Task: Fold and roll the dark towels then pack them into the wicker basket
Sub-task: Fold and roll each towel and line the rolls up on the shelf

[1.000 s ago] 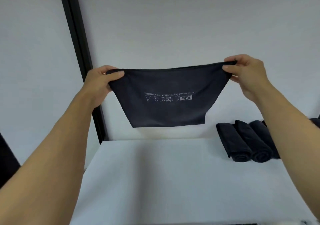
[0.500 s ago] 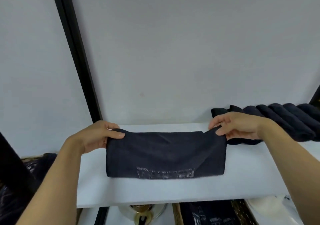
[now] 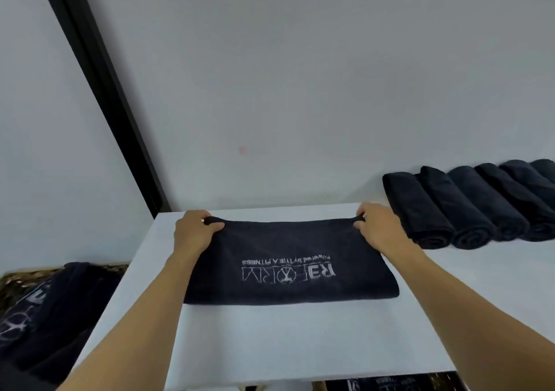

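Note:
A dark folded towel with a white printed logo lies flat on the white table. My left hand pinches its far left corner and my right hand pinches its far right corner, both at the far edge of the towel. Several rolled dark towels lie side by side at the back right of the table. A wicker basket at the lower left holds unfolded dark towels.
A white wall rises directly behind the table, and a black vertical frame runs down at the left. Below the table's near edge, more dark printed cloth shows in another wicker container.
The towel hung in the air between my hands; I lowered it onto the table, and it now lies flat, spread further toward me. My hands still grip the far corners.

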### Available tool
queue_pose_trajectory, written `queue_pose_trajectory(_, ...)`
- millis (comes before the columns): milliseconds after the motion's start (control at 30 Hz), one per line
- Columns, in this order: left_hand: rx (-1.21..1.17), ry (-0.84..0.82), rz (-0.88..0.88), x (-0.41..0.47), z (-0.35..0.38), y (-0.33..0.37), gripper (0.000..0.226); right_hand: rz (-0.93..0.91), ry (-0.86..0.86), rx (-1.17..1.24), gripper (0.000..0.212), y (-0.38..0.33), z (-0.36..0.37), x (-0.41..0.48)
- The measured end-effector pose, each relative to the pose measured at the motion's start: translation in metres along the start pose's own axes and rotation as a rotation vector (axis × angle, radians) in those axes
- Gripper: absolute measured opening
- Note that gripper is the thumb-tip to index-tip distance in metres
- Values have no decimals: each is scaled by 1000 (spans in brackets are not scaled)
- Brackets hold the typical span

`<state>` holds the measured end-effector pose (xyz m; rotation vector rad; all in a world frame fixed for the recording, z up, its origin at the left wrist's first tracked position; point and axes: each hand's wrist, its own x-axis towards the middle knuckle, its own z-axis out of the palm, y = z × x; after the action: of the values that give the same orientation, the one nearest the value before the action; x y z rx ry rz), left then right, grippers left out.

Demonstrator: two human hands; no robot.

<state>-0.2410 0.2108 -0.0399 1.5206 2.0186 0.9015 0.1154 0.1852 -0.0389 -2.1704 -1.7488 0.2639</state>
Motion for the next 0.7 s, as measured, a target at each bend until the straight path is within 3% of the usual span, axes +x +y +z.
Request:
queue_pose_trajectory(67,205,76,81,-3,7,11,18,-146,188,-156,32,-15,11,-8)
queue_pose_trajectory(100,298,117,158,-8,12,19,25,-256,246,-118,36,-30,16,-16)
queue_pose_trajectory(133,342,123,260,-15,19,27,33,-365,236,-52,39,-47,21,-25)
queue_pose_trajectory(200,371,-59,446,-38,37,37,52,-489,61,2,47,-70,36,-38)
queue_pose_trajectory(300,579,-352,511,-63,55,19,79,-424,-146,-171,56,-59,52,-33)
queue_pose_trajectory(433,636,-306,451,-57,36,5,91,-260,-129,-194,57,-21,42,-8)
queue_pose_trajectory(533,589,-315,679,-85,37,14,100,-192,-56,-99,43,-12,32,-5)
queue_pose_trajectory(600,506,-368,918,-113,46,15,91,-183,-45,-59,34,-10,23,-10)
queue_pose_trajectory(700,375,-262,1138,-117,47,5,42,-129,-81,1,23,-6,2,-19)
